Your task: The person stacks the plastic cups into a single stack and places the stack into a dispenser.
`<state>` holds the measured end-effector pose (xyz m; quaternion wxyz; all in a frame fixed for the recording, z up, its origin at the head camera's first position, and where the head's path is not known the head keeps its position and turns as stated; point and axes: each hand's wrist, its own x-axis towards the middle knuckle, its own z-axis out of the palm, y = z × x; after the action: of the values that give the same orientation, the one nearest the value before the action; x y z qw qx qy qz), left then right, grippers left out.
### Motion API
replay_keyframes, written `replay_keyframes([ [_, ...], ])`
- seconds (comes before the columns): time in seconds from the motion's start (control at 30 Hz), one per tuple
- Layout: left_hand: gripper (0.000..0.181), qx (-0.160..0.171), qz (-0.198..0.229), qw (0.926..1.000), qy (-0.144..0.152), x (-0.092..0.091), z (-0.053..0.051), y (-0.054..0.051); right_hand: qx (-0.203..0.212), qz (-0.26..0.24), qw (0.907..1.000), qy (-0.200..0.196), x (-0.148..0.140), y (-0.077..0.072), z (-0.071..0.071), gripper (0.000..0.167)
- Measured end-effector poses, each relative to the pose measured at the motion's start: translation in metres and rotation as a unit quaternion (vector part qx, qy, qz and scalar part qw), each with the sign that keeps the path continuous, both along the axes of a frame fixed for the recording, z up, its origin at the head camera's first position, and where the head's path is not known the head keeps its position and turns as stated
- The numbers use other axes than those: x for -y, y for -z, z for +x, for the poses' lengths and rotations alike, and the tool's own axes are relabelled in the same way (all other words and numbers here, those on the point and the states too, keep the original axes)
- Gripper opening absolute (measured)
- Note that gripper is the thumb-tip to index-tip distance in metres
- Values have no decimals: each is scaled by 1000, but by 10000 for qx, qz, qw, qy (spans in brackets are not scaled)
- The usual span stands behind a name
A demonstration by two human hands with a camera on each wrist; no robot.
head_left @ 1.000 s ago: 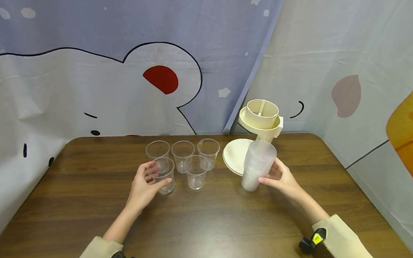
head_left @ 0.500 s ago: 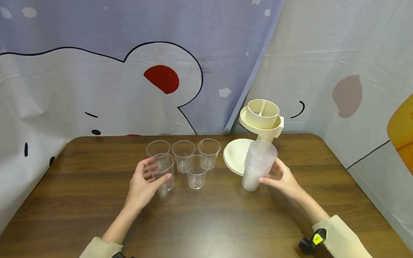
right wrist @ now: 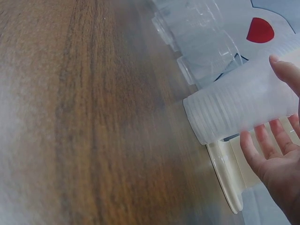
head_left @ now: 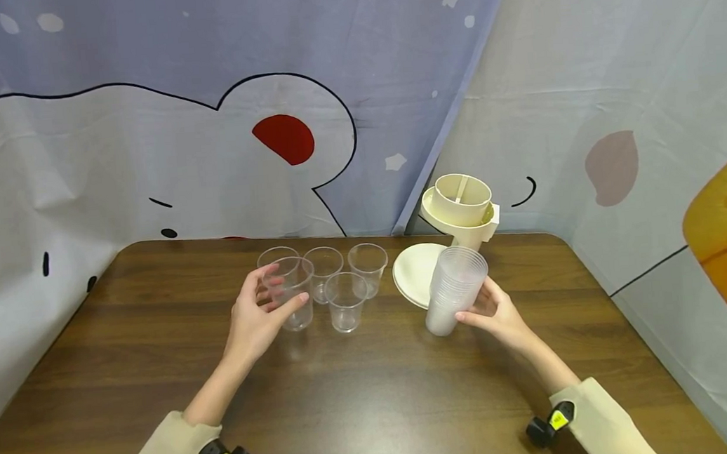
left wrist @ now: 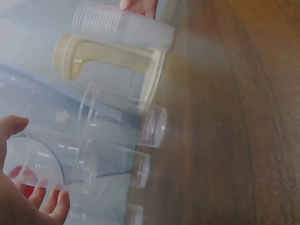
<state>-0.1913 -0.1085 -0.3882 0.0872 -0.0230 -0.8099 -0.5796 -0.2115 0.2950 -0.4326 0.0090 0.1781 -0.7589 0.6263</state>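
Observation:
A clear plastic cup [head_left: 297, 307] is held between the thumb and fingers of my left hand [head_left: 252, 327], raised a little above the table. In the left wrist view the cup [left wrist: 35, 157] shows its ribbed wall, with curled fingertips [left wrist: 60, 206] along one side. My right hand [head_left: 499, 316] grips a tall stack of nested clear cups [head_left: 453, 294], which leans with its mouth up and to the right. The right wrist view shows the stack's [right wrist: 234, 103] closely set ribs. Around the left hand stand single clear cups: one in front [head_left: 347, 309], several behind, one partly hidden by the held cup.
Behind the right hand stands a cream plastic holder [head_left: 463, 209] with a round ring top and a flat round base [head_left: 416, 276]. The brown wooden table [head_left: 376, 402] ends at a patterned curtain [head_left: 144, 165] at the back and right.
My left hand has lifted its cup off the table and shifted it slightly up and to the right. The right hand and the stack have stayed in place.

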Motion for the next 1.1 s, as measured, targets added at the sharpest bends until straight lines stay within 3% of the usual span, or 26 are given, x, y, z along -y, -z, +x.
replay_keyframes([
  [0.63, 67, -637, 245, 9974, 222, -23, -3, -25, -181, -40, 9998, -80, 1, 0, 0, 77],
  [1.1, 66, -790, 277, 9955, 445, -43, -5, -42, -188, -17, 9998, -46, 2, 0, -1, 77],
])
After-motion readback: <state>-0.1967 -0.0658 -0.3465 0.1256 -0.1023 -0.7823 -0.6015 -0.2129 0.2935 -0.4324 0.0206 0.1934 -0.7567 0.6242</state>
